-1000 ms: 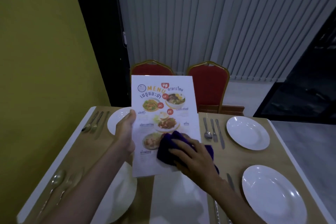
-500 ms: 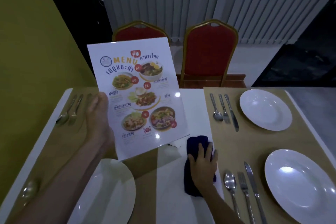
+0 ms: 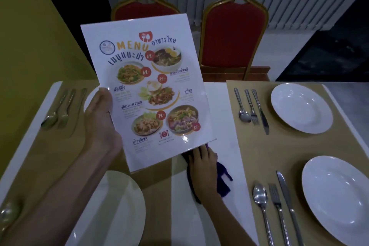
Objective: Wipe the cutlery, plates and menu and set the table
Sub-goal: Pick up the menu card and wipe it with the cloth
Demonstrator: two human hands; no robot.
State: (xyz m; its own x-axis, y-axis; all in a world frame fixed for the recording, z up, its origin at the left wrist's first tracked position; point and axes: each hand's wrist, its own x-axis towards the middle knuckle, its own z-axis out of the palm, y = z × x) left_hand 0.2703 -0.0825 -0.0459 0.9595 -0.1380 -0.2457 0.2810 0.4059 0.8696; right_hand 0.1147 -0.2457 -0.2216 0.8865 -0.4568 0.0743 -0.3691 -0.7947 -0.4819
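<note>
Glossy laminate catches the light on the one menu (image 3: 147,88) you hold up over the middle of the table (image 3: 217,106): a flat white rectangle printed with five pictured dishes, its long axis running near to far, top edge tipped away from you and leaning slightly left, printed face toward you. Your left hand (image 3: 100,118) is closed around its left edge, thumb on the front, fingers hidden behind the sheet. Your right hand (image 3: 202,168) lies flat, fingers spread and extended, pressing on one dark blue cloth (image 3: 219,177), soft and rumpled, on the white centre strip just below the menu's near right corner.

You have four round white glazed plates in view: far right plate (image 3: 301,108), near right plate (image 3: 337,197), near left plate (image 3: 121,211), and a far left plate (image 3: 89,100) mostly hidden behind your left hand.

Count the shiny metal cutlery in sets of three on the right: far right cutlery (image 3: 252,110) and near right cutlery (image 3: 277,211), each a spoon, fork and knife lying parallel, handles running near to far. On the far left cutlery (image 3: 62,108) you can make out three pieces too. One spoon bowl (image 3: 8,212) shows at the near left edge.

Two tan mats flank the strip; the right mat (image 3: 279,152) looks smooth and matte. Two red padded chairs (image 3: 232,34) with gold frames stand at the far side.
</note>
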